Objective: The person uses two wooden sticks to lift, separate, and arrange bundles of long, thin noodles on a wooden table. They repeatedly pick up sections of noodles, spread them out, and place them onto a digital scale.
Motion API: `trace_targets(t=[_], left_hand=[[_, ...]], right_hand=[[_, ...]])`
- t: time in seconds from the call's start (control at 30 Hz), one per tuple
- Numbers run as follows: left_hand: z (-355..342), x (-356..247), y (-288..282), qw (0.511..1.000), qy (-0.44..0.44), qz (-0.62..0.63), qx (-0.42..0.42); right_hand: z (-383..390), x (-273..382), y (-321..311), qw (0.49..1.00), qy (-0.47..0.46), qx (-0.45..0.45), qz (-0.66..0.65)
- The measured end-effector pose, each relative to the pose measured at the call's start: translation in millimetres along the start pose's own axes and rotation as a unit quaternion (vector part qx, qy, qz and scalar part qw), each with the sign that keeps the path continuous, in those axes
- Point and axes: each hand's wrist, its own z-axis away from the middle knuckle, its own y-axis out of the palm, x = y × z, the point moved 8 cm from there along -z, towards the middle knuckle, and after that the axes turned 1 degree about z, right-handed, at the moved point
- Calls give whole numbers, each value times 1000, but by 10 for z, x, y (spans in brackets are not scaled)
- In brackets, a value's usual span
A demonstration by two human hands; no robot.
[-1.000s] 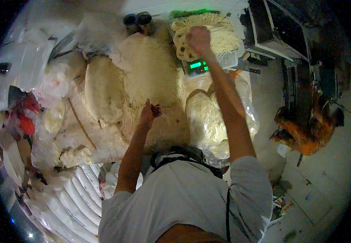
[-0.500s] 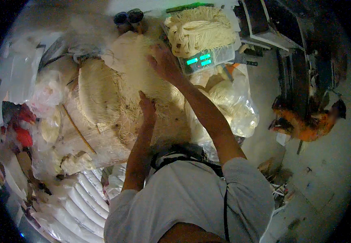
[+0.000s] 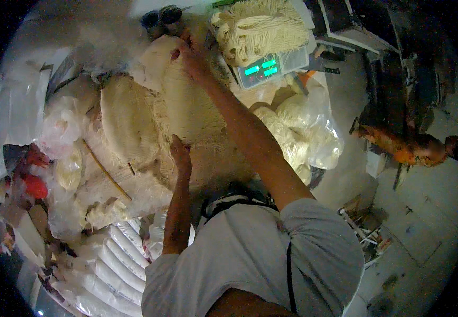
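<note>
A long bundle of pale noodles (image 3: pixel 194 105) lies on the floury work table, between my two hands. My left hand (image 3: pixel 181 156) is at its near end, fingers curled against the edge. At the far end is my right hand (image 3: pixel 191 55), its thumb toward the left; motion smears its fingers, so its grip cannot be made out. Left of this bundle rests a second noodle bundle (image 3: pixel 128 119), apart from both hands. Beyond my right forearm, a heap of noodles (image 3: pixel 260 31) sits on a digital scale (image 3: pixel 260 73) with lit green displays.
Two dark cylinders (image 3: pixel 160 20) stand at the back. Clear bags of noodles (image 3: pixel 297 127) lie on the right, a thin wooden stick (image 3: pixel 105 171) on the left. White sacks (image 3: pixel 112 259) are stacked at the near left. A person in orange (image 3: pixel 408 145) is farther right.
My right hand has moved away and left to the bundle's far end. My left hand has shifted slightly nearer and left. The bundle between them looks neater. The person in orange has changed position.
</note>
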Motion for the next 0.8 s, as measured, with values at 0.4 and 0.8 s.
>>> trace_targets(t=[0.4,0.8], left_hand=[[1175,-1074,-1302,969,206,-44,-127],[872,214,-1964,928,136,-296,-180]], right_hand=[[1483,1851,658,948,-226,-2,225],[2363,-458,-726,913,39,197,354]])
